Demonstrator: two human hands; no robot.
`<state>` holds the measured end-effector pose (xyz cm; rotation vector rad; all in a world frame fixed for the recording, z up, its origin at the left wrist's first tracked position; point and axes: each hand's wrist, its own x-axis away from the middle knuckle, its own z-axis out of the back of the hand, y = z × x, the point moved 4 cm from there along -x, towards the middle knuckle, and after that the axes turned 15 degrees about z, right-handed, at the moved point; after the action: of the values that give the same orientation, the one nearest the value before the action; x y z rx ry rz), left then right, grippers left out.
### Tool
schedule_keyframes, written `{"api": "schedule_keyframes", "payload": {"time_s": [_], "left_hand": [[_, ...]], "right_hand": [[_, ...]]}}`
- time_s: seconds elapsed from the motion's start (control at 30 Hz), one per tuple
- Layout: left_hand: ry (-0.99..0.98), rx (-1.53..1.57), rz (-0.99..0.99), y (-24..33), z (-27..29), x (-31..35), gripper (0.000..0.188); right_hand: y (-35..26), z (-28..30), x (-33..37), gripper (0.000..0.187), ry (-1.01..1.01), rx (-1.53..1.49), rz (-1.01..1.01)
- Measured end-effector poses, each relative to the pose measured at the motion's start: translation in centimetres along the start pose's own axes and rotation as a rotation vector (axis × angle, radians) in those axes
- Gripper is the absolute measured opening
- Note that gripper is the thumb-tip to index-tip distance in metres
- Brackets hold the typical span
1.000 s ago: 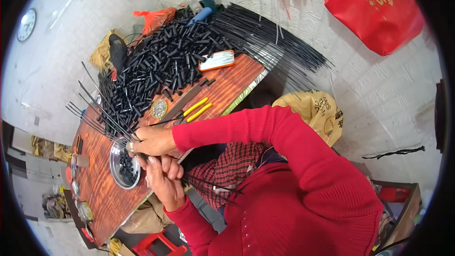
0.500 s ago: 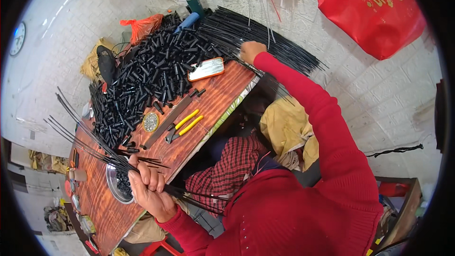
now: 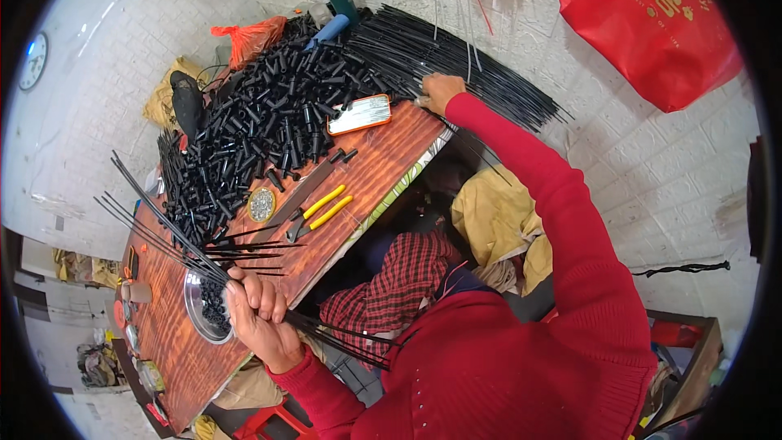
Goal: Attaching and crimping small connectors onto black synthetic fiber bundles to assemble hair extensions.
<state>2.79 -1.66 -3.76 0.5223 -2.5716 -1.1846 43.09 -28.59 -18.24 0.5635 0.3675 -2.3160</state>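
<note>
My left hand [image 3: 262, 322] is closed around a bundle of thin black rods [image 3: 189, 259]. Their long ends fan out to the upper left, several spread over the table, and the other ends reach back toward my lap. My right hand [image 3: 442, 93] is closed, fingers pinched at the near edge of a flat pile of similar black rods [image 3: 456, 57]. A few rods pass beneath its wrist and over the table edge; how many it grips is hidden. Below the left hand's bundle stands a clear bowl [image 3: 194, 310] of small black parts.
A large heap of short black tubular pieces [image 3: 269, 98] covers the far part of the wooden table [image 3: 366, 163]. Yellow-handled pliers [image 3: 322, 212], a dark flat bar [image 3: 285, 212], a round tin of small metal bits [image 3: 261, 204] and an orange-rimmed tray [image 3: 359, 115] lie nearer.
My right hand has shifted slightly right at the rod pile, and the blurred rods under its wrist look fewer. The left hand's rods have spread wider over the table.
</note>
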Motion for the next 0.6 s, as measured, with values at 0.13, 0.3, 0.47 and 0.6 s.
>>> {"api": "schedule_keyframes", "payload": {"time_s": [0.13,0.3,0.47,0.6], "left_hand": [[-0.015,0.011,0.023,-0.1,0.0,0.4,0.020],[-0.010,0.012,-0.002,-0.1,0.8,0.9,0.020],[0.017,0.027,0.010,-0.3,1.2,1.2,0.020],[0.009,0.053,0.013,-0.5,1.0,0.9,0.019]], "right_hand": [[-0.1,-1.2,-1.5,0.021,-0.193,0.086,-0.072],[-0.3,-1.2,-2.6,0.024,-0.255,0.133,-0.092],[2.5,0.6,-3.2,0.025,-0.303,-0.249,-0.310],[4.7,0.7,-4.0,0.021,-0.137,-0.927,-0.481]]}}
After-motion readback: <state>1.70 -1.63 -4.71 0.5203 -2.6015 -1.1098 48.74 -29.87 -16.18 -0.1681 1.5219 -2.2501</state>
